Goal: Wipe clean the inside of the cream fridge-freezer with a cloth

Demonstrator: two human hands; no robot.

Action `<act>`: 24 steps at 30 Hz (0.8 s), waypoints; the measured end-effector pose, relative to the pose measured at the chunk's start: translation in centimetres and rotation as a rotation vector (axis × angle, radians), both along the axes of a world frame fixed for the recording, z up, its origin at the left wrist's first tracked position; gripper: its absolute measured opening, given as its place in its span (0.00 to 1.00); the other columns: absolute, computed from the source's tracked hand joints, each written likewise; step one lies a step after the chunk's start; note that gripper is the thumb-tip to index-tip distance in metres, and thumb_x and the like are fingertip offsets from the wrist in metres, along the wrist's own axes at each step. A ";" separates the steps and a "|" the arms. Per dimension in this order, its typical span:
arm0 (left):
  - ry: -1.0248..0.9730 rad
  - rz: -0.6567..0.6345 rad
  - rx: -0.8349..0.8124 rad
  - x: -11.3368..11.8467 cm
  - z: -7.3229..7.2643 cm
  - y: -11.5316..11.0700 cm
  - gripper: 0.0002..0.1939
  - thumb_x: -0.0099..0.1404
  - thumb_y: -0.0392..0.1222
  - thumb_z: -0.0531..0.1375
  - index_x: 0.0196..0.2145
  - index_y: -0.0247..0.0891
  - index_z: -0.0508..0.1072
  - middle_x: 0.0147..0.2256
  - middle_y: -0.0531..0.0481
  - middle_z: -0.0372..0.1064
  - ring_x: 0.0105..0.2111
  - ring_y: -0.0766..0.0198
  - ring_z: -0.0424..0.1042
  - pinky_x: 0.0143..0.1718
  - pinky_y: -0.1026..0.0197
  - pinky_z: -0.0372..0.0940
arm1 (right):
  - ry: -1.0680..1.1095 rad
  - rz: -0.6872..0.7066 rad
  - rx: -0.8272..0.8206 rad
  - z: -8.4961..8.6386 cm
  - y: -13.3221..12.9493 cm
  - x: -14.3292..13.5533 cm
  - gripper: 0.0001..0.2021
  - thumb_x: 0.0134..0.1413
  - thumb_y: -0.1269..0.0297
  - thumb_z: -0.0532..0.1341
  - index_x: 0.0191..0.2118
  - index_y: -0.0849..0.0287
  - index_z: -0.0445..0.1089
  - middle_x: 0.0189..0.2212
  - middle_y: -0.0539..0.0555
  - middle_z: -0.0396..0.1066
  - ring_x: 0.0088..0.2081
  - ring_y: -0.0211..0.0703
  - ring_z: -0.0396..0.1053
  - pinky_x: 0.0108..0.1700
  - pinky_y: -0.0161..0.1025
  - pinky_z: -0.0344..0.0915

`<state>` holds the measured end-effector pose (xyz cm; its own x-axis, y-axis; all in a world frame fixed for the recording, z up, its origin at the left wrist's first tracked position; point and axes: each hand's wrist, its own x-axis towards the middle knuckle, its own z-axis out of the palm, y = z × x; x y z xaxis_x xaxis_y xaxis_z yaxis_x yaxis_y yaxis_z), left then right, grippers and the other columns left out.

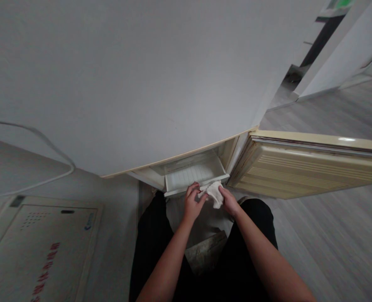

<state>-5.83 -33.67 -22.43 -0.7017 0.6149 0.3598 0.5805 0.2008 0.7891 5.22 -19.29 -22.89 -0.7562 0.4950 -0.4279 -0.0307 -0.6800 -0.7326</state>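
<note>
Head view: beside the drawer [196, 171], a pale cloth [216, 194] is grasped and apparently adjusted by left hand [192, 205] and right hand [230, 202]; steady fingertips seem needed.

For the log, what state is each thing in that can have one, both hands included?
Cloth: crumpled, held in the right hand
Right hand: closed on the cloth
Left hand: fingers bent, at the cloth's edge; grip unclear
Drawer: pulled partly out
Yellowed door: swung open
Wall panel: shut
Cable: loosely curved
</note>
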 end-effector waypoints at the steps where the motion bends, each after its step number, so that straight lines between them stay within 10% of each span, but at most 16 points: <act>1: 0.019 0.031 0.013 -0.2 0.2 -0.2 0.14 0.69 0.52 0.64 0.32 0.40 0.72 0.50 0.40 0.73 0.56 0.51 0.72 0.58 0.47 0.69 | -0.021 -0.035 0.006 -0.1 0.0 -0.1 0.30 0.39 0.38 0.74 0.37 0.61 0.80 0.36 0.56 0.81 0.40 0.49 0.78 0.47 0.39 0.70; 8: 0.215 0.049 -0.044 -0.4 2.5 -1.2 0.13 0.74 0.51 0.58 0.40 0.44 0.80 0.41 0.48 0.78 0.44 0.57 0.78 0.69 0.38 0.57 | -0.173 -0.184 0.054 -1.9 -0.1 0.7 0.27 0.44 0.39 0.69 0.39 0.60 0.77 0.36 0.56 0.81 0.42 0.53 0.78 0.44 0.43 0.71; 13: 0.027 -0.036 -0.084 0.2 3.5 -0.3 0.14 0.75 0.48 0.55 0.49 0.43 0.78 0.42 0.45 0.78 0.44 0.55 0.77 0.56 0.47 0.70 | -0.234 -0.303 -0.159 -2.6 -1.3 3.0 0.20 0.43 0.47 0.69 0.39 0.56 0.74 0.30 0.54 0.79 0.30 0.48 0.75 0.27 0.39 0.67; 18: -0.238 -0.314 -0.154 1.6 3.2 1.2 0.21 0.64 0.45 0.66 0.55 0.44 0.75 0.53 0.44 0.72 0.57 0.51 0.69 0.63 0.46 0.63 | -0.184 -0.227 -0.096 -1.4 -1.5 3.3 0.22 0.42 0.48 0.72 0.39 0.59 0.77 0.29 0.53 0.78 0.27 0.43 0.71 0.27 0.36 0.63; 24: -0.539 -0.320 -0.135 2.7 1.2 1.5 0.17 0.64 0.51 0.66 0.46 0.40 0.73 0.39 0.47 0.75 0.40 0.58 0.74 0.45 0.56 0.69 | -0.083 -0.197 -0.026 -0.3 -1.6 2.2 0.25 0.43 0.45 0.73 0.42 0.59 0.79 0.40 0.55 0.81 0.40 0.48 0.77 0.42 0.38 0.69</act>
<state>-3.14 -32.17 -21.21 -0.5371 0.8390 -0.0876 0.1572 0.2016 0.9668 7.40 -20.85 -23.17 -0.6078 0.6173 -0.4995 -0.1048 -0.6859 -0.7201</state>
